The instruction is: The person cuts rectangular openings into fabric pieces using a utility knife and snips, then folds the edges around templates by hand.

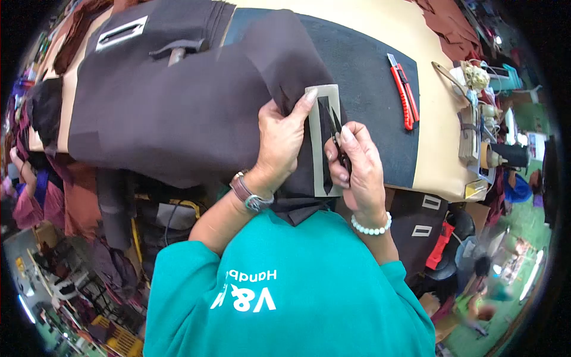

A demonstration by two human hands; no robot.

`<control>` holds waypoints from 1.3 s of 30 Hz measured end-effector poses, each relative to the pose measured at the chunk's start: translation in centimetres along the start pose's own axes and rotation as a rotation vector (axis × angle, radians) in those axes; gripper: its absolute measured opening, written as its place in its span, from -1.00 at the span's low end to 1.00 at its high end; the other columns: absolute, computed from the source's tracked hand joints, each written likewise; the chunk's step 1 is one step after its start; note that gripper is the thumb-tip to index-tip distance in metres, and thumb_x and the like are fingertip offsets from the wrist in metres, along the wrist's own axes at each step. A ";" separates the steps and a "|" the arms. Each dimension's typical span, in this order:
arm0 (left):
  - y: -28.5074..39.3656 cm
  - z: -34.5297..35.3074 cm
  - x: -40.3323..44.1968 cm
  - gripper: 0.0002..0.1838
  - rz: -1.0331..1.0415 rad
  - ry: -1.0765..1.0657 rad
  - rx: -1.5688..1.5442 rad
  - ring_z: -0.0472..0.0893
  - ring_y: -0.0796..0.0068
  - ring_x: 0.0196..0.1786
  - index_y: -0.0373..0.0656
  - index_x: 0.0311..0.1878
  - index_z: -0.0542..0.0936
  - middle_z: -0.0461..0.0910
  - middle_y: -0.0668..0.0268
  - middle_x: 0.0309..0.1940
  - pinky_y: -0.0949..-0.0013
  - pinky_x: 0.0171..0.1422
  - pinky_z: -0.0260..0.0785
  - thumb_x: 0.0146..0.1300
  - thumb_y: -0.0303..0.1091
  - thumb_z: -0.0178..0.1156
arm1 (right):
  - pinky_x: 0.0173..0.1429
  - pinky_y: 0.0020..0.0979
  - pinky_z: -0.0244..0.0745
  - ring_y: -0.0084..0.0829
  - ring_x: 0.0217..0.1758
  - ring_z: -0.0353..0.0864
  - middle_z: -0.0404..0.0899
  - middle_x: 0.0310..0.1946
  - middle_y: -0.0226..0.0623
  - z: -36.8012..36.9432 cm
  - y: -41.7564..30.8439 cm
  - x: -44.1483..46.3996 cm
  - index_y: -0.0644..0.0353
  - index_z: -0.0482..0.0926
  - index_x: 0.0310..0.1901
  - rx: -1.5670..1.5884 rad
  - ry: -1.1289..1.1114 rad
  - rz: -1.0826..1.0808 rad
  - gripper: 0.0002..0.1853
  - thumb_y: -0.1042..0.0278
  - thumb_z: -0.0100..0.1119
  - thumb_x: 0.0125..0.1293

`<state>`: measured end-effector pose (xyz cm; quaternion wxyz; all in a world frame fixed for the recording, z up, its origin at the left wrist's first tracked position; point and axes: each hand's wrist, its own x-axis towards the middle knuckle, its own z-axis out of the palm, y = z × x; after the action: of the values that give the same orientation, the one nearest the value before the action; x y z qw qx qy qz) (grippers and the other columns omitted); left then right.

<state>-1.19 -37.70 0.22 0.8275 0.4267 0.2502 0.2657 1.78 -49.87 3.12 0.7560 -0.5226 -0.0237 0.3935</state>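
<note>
A large dark brown sheet of fabric or leather [172, 113] lies across the table and is lifted at its right end. On that end is a pale rectangular frame [316, 152] around a long slot with dark edges. My left hand [278, 140] pinches the sheet and the frame's upper left corner, thumb on top. In my right hand [364, 163] is a pair of black thread snips [335, 128], its blades pointing up along the slot's right side. Whether the blades touch the material I cannot tell.
A red utility knife [404, 95] lies on the dark cutting mat [372, 65]. A hammer [176, 55] rests behind the sheet, near a stacked piece with a similar pale frame [122, 33]. Thread spools and a brush [447, 77] crowd the table's right edge.
</note>
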 end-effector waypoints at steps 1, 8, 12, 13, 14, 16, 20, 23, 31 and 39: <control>-0.3 0.1 -0.2 -0.81 -0.017 -0.014 -0.050 0.54 0.68 -0.31 -0.28 -0.20 0.60 0.63 0.37 -0.31 0.53 -0.18 0.40 0.24 -0.34 0.20 | -0.70 -0.74 -0.01 -0.79 -0.70 0.15 0.41 -0.49 -0.39 0.2 0.1 -0.2 0.11 0.23 -0.15 0.012 0.019 -0.012 -0.81 0.21 -0.07 0.42; -0.4 1.2 -0.6 -0.83 0.064 0.021 -0.141 0.51 0.71 -0.44 -0.23 -0.29 0.59 0.60 0.40 -0.42 0.57 -0.36 0.36 0.25 -0.30 0.20 | -0.68 -0.71 0.14 -0.76 -0.67 0.24 0.41 -0.48 -0.37 1.4 1.1 -0.7 0.16 0.22 -0.15 -0.199 0.085 -0.160 -0.81 0.23 -0.14 0.44; -0.2 0.8 -1.1 -0.85 -0.031 -0.043 -0.242 0.54 0.63 -0.16 -0.14 -0.15 0.59 0.61 0.40 -0.20 0.47 -0.02 0.34 0.20 -0.42 0.23 | -0.60 -0.68 0.19 -0.74 -0.64 0.25 0.42 -0.47 -0.35 0.9 2.3 0.1 0.20 0.23 -0.15 -0.327 0.151 -0.270 -0.82 0.25 -0.17 0.45; -0.2 0.9 -1.1 -0.85 -0.048 -0.042 -0.252 0.53 0.63 -0.15 -0.14 -0.15 0.59 0.61 0.40 -0.20 0.46 -0.02 0.34 0.20 -0.42 0.23 | -0.59 -0.67 0.19 -0.74 -0.63 0.25 0.42 -0.47 -0.35 0.8 2.5 0.3 0.20 0.23 -0.15 -0.358 0.173 -0.297 -0.82 0.25 -0.17 0.45; -0.2 0.9 -1.1 -0.85 -0.064 -0.040 -0.263 0.53 0.63 -0.15 -0.14 -0.15 0.59 0.61 0.40 -0.20 0.46 -0.01 0.33 0.20 -0.42 0.23 | -0.58 -0.67 0.19 -0.74 -0.62 0.25 0.43 -0.47 -0.35 0.7 2.7 0.4 0.20 0.23 -0.15 -0.366 0.180 -0.308 -0.82 0.26 -0.18 0.45; -0.3 1.0 -1.2 -0.85 -0.079 -0.037 -0.282 0.53 0.63 -0.14 -0.14 -0.15 0.59 0.61 0.40 -0.19 0.46 -0.01 0.34 0.21 -0.42 0.23 | -0.56 -0.66 0.20 -0.73 -0.61 0.25 0.43 -0.47 -0.36 0.5 3.0 0.4 0.20 0.23 -0.15 -0.384 0.194 -0.326 -0.82 0.26 -0.18 0.45; -0.6 1.1 -1.5 -0.84 -0.085 -0.042 -0.310 0.53 0.62 -0.14 -0.15 -0.14 0.58 0.60 0.39 -0.19 0.46 -0.03 0.35 0.21 -0.40 0.23 | -0.59 -0.66 0.17 -0.74 -0.63 0.23 0.43 -0.48 -0.38 0.7 2.6 0.4 0.18 0.23 -0.15 -0.329 0.202 -0.314 -0.83 0.26 -0.19 0.45; -0.8 1.4 -1.7 -0.86 -0.098 -0.003 -0.265 0.49 0.65 -0.30 -0.17 -0.20 0.57 0.59 0.40 -0.29 0.50 -0.25 0.31 0.22 -0.35 0.23 | -0.61 -0.68 0.13 -0.76 -0.64 0.21 0.42 -0.49 -0.39 1.3 2.4 0.2 0.17 0.23 -0.16 -0.226 0.210 -0.289 -0.83 0.25 -0.19 0.45; -0.9 1.3 -1.7 -0.85 -0.108 0.029 -0.212 0.44 0.74 -0.49 -0.19 -0.29 0.56 0.56 0.46 -0.42 0.57 -0.47 0.30 0.23 -0.31 0.23 | -0.62 -0.72 0.03 -0.78 -0.64 0.16 0.42 -0.45 -0.42 1.5 2.8 0.4 0.08 0.23 -0.15 -0.028 0.209 -0.310 -0.86 0.23 -0.14 0.44; -1.1 1.2 -1.4 -0.87 -0.058 0.010 -0.181 0.47 0.73 -0.43 -0.21 -0.24 0.58 0.59 0.44 -0.37 0.58 -0.42 0.30 0.24 -0.36 0.21 | -0.68 -0.72 -0.03 -0.82 -0.72 0.11 0.45 -0.50 -0.41 1.1 3.1 0.9 0.14 0.21 -0.15 0.062 0.207 -0.332 -0.81 0.31 -0.02 0.38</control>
<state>-1.24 -39.88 0.16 0.8686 0.3417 0.2417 0.2654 0.12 -48.03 0.83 0.8246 -0.5256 -0.0195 0.2082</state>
